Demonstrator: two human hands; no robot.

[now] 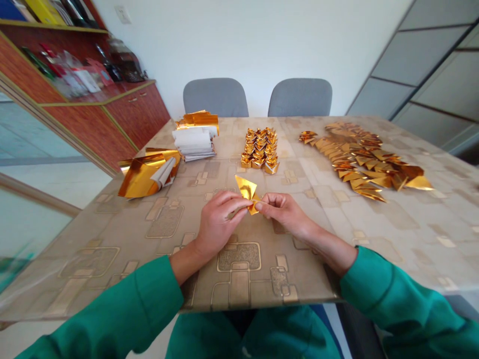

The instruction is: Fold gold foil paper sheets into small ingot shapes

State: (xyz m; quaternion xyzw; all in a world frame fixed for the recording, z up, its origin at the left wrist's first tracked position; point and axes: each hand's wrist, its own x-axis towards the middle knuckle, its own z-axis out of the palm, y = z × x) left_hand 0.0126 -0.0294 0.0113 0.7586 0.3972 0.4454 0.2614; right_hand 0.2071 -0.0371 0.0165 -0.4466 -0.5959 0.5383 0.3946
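Observation:
A partly folded piece of gold foil paper (246,187) is held just above the table, in front of my body. My left hand (220,217) pinches it from the left with thumb and fingers. From the right, my right hand (282,212) grips its lower part between thumb and curled fingers. One pointed flap stands up above the fingertips; the folds between the fingers are partly hidden. Straight beyond my hands sit short rows of folded gold paper pieces (259,149), packed closely together.
On the left lie loose gold sheets (140,174) and a stack of white-backed gold paper (196,139). Many folded gold triangles (359,154) spread over the right side. The table (164,279) has a patterned cover. Two grey chairs (216,97) stand behind it, and a wooden cabinet (138,109) at left.

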